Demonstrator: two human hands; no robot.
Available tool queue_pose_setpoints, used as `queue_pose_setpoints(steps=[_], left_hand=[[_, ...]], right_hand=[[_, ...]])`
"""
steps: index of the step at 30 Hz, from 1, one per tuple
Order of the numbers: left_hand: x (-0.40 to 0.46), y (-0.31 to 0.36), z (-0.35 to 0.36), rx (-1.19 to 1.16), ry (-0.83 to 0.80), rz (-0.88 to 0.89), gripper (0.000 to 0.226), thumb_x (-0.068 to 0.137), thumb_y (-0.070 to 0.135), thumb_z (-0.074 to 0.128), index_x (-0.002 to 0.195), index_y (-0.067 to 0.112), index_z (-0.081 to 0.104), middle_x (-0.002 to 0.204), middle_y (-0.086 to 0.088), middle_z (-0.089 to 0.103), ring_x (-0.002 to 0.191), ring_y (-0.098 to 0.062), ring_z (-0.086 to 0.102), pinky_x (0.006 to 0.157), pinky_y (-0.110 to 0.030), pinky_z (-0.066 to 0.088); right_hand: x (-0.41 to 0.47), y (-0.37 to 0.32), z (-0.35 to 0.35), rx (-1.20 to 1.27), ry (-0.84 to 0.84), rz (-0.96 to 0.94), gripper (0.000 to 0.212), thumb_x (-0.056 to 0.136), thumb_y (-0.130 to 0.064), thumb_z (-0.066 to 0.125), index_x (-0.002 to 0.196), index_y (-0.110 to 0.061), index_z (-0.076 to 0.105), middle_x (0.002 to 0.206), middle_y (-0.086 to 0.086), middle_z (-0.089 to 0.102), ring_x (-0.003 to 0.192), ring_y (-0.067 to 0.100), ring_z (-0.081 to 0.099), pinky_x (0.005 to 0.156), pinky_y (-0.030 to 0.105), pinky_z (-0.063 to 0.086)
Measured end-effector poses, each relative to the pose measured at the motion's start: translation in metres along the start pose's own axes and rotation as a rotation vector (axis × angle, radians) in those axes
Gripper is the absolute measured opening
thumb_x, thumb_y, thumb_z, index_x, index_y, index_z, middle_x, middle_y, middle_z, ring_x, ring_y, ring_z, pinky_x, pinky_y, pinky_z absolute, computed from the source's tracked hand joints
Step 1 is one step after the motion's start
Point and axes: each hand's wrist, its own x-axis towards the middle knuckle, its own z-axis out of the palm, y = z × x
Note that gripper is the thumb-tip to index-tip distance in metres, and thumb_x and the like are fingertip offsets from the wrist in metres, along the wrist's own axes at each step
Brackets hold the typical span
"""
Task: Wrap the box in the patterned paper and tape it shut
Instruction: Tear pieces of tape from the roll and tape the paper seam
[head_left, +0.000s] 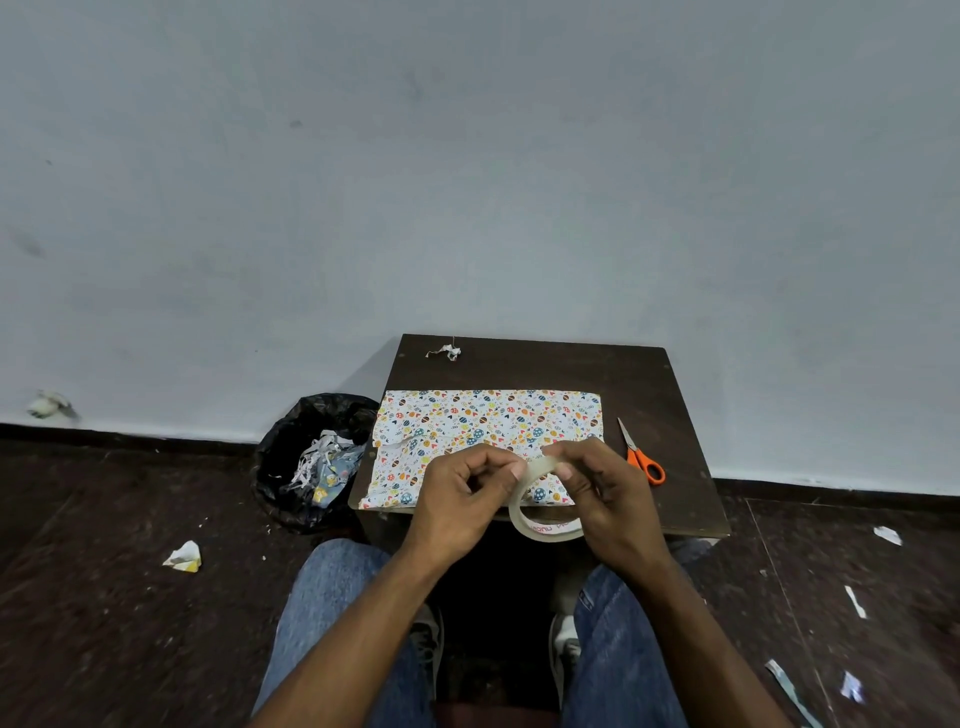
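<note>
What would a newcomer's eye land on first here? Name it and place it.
The patterned paper spread over the small dark table draws the eye first. In front of it, both hands grip a clear tape roll, left hand and right hand. Orange scissors lie right of the paper.

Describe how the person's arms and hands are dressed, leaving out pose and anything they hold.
Both forearms are bare up to the frame's bottom edge: no sleeves show. The left hand and right hand wear no gloves, and no rings, watch or bracelet can be seen. Fingernails look short and plain. Below the arms, blue jeans cover the legs.
</note>
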Motion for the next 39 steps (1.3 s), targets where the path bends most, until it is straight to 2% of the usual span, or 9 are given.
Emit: queue_pose_setpoints(steps=[5,12,16,21,24,26,30,34,39], left_hand=[[-0.002,0.011,0.004,-0.255,-0.071,-0.255,0.011,0.093,0.008,0.061,0.09,0.001,0.068,0.07,-0.009,0.069,0.065,-0.016,0.066,0.066,-0.027,0.054],[-0.003,0.013,0.002,-0.418,-0.122,-0.402,0.019,0.09,0.009,0.061,0.08,0.015,0.076,0.07,-0.014,0.067,0.064,-0.024,0.067,0.078,-0.037,0.053],[-0.003,0.016,0.0,-0.413,-0.201,-0.42,0.019,0.083,0.013,0.059,0.076,0.017,0.076,0.064,-0.012,0.064,0.058,-0.025,0.064,0.073,-0.035,0.054],[-0.002,0.018,0.003,-0.385,-0.186,-0.451,0.041,0.093,0.005,0.048,0.065,0.02,0.073,0.054,-0.008,0.056,0.048,-0.02,0.054,0.063,-0.029,0.051],[-0.003,0.018,0.005,-0.385,-0.172,-0.448,0.032,0.09,0.015,0.055,0.063,0.017,0.071,0.052,-0.008,0.051,0.045,-0.018,0.048,0.06,-0.027,0.049],[-0.004,0.017,0.007,-0.384,-0.163,-0.434,0.022,0.082,0.026,0.062,0.065,0.014,0.069,0.051,-0.008,0.049,0.043,-0.018,0.045,0.061,-0.028,0.05],[-0.006,0.016,0.008,-0.394,-0.14,-0.415,0.024,0.081,0.03,0.073,0.074,0.007,0.07,0.051,-0.009,0.049,0.043,-0.018,0.046,0.06,-0.028,0.051],[-0.006,0.017,0.006,-0.425,-0.179,-0.382,0.016,0.081,0.024,0.066,0.077,0.011,0.075,0.055,-0.009,0.054,0.049,-0.021,0.053,0.063,-0.029,0.052],[-0.006,0.014,0.002,-0.452,-0.234,-0.364,0.026,0.078,0.017,0.056,0.09,0.006,0.076,0.059,-0.011,0.056,0.055,-0.024,0.057,0.067,-0.031,0.052]], right_hand=[[0.001,0.001,0.002,0.027,-0.039,0.002,0.024,0.093,-0.027,0.057,0.104,-0.011,0.071,0.097,-0.009,0.067,0.094,0.016,0.064,0.08,0.027,0.051],[0.002,-0.005,0.001,0.14,-0.06,0.04,0.018,0.092,-0.01,0.057,0.103,-0.016,0.07,0.098,-0.008,0.068,0.097,0.014,0.065,0.084,0.02,0.048],[0.001,-0.006,0.0,0.158,-0.087,0.032,0.017,0.092,-0.013,0.058,0.104,-0.017,0.069,0.096,-0.004,0.068,0.094,0.016,0.065,0.082,0.021,0.049],[0.001,-0.007,0.003,0.157,-0.105,0.022,0.018,0.092,-0.011,0.059,0.104,-0.019,0.069,0.097,-0.009,0.068,0.094,0.011,0.065,0.083,0.019,0.048],[0.001,-0.007,0.004,0.157,-0.114,0.019,0.021,0.091,-0.007,0.058,0.104,-0.02,0.068,0.097,-0.01,0.068,0.095,0.008,0.065,0.084,0.018,0.047],[0.0,-0.008,0.005,0.157,-0.122,0.021,0.021,0.091,-0.007,0.058,0.104,-0.02,0.069,0.098,-0.01,0.068,0.096,0.009,0.065,0.085,0.019,0.048],[0.001,-0.007,0.005,0.178,-0.099,0.028,0.021,0.092,-0.008,0.058,0.104,-0.019,0.069,0.097,-0.004,0.069,0.096,0.014,0.066,0.086,0.023,0.049],[0.001,-0.007,0.004,0.244,-0.068,0.073,0.019,0.091,-0.008,0.057,0.103,-0.015,0.071,0.098,-0.003,0.069,0.097,0.013,0.065,0.086,0.022,0.049],[0.0,-0.008,0.003,0.288,-0.034,0.113,0.017,0.09,-0.008,0.057,0.098,-0.015,0.071,0.098,-0.005,0.071,0.095,0.012,0.066,0.084,0.023,0.05]])
